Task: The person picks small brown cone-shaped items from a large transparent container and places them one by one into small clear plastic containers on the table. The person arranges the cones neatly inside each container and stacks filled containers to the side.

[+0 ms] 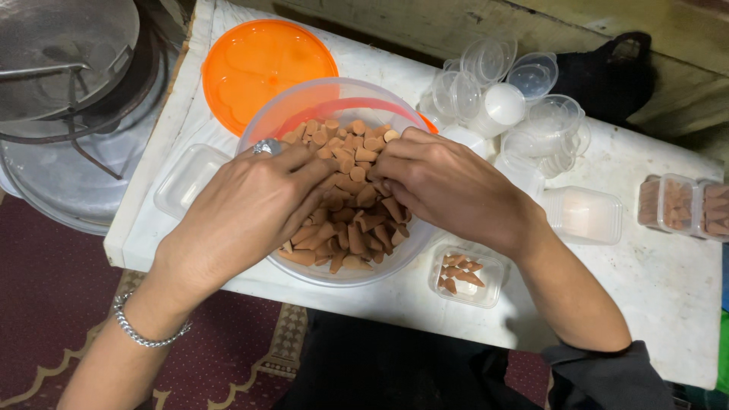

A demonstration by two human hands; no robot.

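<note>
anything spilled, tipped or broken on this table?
Nothing stands out. The brown cones sit inside the clear plastic bowl, where the left hand and right hand meet. A few cones lie in the small clear tub, none loose on the white table.

You sit in a home packing corner: worn white surface (653, 281), patterned red carpet (53, 304), stacked clear tubs (524, 99).

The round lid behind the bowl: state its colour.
The lid is bright orange, seen clearly in the head view.
</note>
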